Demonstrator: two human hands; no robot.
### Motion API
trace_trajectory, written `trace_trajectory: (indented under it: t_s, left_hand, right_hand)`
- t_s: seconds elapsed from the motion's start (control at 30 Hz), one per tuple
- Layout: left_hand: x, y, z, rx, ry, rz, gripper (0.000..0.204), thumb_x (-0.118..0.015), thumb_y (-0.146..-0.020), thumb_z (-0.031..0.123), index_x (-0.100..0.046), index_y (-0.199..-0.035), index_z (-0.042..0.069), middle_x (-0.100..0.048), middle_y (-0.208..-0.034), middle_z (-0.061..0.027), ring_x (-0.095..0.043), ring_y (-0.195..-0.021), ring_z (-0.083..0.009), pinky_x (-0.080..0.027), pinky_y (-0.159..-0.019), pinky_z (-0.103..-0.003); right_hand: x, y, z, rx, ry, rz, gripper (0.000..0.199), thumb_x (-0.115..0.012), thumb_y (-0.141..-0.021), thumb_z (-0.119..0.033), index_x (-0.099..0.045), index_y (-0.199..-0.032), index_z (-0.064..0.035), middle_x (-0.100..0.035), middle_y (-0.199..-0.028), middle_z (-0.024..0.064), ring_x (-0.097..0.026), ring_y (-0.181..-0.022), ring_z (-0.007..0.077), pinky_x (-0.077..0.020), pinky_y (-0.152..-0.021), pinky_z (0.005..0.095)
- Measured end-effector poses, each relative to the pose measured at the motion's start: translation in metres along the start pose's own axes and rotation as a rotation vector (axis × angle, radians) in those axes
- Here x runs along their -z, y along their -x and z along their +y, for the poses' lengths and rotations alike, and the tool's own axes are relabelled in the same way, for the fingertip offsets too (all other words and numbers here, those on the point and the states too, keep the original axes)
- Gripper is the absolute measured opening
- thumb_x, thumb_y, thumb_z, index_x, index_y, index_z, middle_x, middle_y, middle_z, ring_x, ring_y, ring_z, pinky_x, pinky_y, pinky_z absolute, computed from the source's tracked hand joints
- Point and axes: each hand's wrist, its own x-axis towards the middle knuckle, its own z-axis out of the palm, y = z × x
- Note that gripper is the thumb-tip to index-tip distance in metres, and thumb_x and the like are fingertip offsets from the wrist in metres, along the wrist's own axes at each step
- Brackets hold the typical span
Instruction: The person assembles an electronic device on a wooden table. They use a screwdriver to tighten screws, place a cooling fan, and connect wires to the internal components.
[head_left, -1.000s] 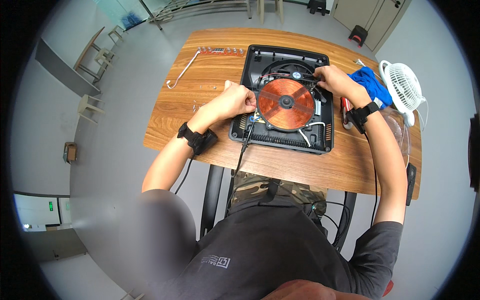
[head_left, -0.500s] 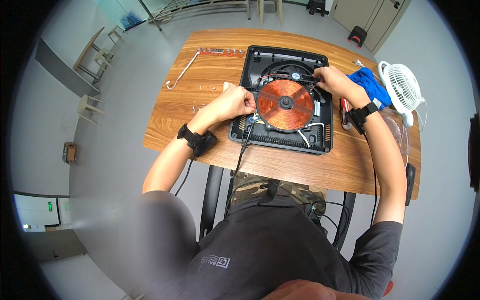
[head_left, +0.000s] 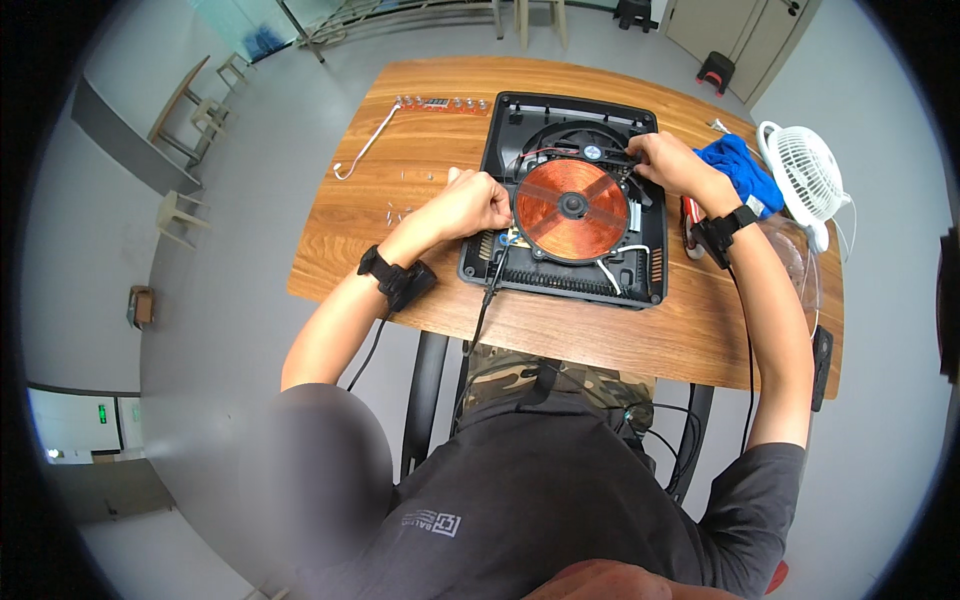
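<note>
The flat copper coil (head_left: 572,225) sits inside the open black casing (head_left: 507,140), a rounded plastic tray lying on the wood-grained surface (head_left: 340,240). The coil is a glossy reddish-orange disc of finely wound turns, crossed by darker diagonal bands, with a small black hub at its centre. Smooth white leads (head_left: 608,278) bend out below the coil, over rows of ribbed plastic slots; above the coil curves a dark ring-shaped fan housing (head_left: 560,130). The left hand (head_left: 480,205) is at the coil's left edge with its fingertips bunched; whether they pinch anything I cannot tell. The right hand (head_left: 665,160) is curled just beyond the coil's upper right, its grip hidden. Well left of the coil lie tiny metal screws (head_left: 390,213); right of it are a crumpled blue cloth (head_left: 740,170) and a white fan with a round slatted grille (head_left: 805,175)
</note>
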Motion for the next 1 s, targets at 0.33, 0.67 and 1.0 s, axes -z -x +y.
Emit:
trace_trajectory:
  t_s: [0.33, 0.67, 1.0]
  left_hand:
    - [0.026, 0.021, 0.014, -0.184, -0.175, 0.016, 0.015, -0.081, -0.081, 0.019, -0.078, -0.093, 0.010, -0.073, -0.096, -0.0054, -0.065, -0.096, -0.0215, -0.040, -0.091, -0.040]
    - [0.017, 0.029, 0.014, -0.209, -0.296, 0.030, 0.007, -0.080, -0.079, 0.019, -0.077, -0.083, 0.015, -0.057, -0.098, -0.0002, -0.052, -0.106, -0.0212, -0.030, -0.098, -0.042]
    - [0.028, 0.029, 0.019, -0.177, -0.256, 0.045, 0.015, -0.083, -0.076, 0.017, -0.076, -0.087, 0.011, -0.061, -0.100, -0.0030, -0.053, -0.105, -0.0240, -0.035, -0.096, -0.041]
  right_hand:
    - [0.000, 0.000, -0.001, -0.013, 0.014, -0.012, 0.026, -0.072, -0.079, -0.004, -0.070, -0.105, -0.0001, -0.072, -0.096, 0.0209, -0.069, -0.097, 0.0372, -0.0548, -0.086, 0.0436]
    - [-0.005, 0.001, 0.004, 0.014, 0.061, -0.001, 0.033, -0.073, -0.081, -0.002, -0.068, -0.114, 0.0005, -0.073, -0.096, 0.0196, -0.070, -0.094, 0.0359, -0.0557, -0.084, 0.0429]
    - [-0.004, 0.006, -0.001, -0.091, 0.074, -0.047, 0.041, -0.073, -0.081, -0.009, -0.068, -0.121, -0.0052, -0.071, -0.110, 0.0207, -0.067, -0.107, 0.0374, -0.0541, -0.094, 0.0449]
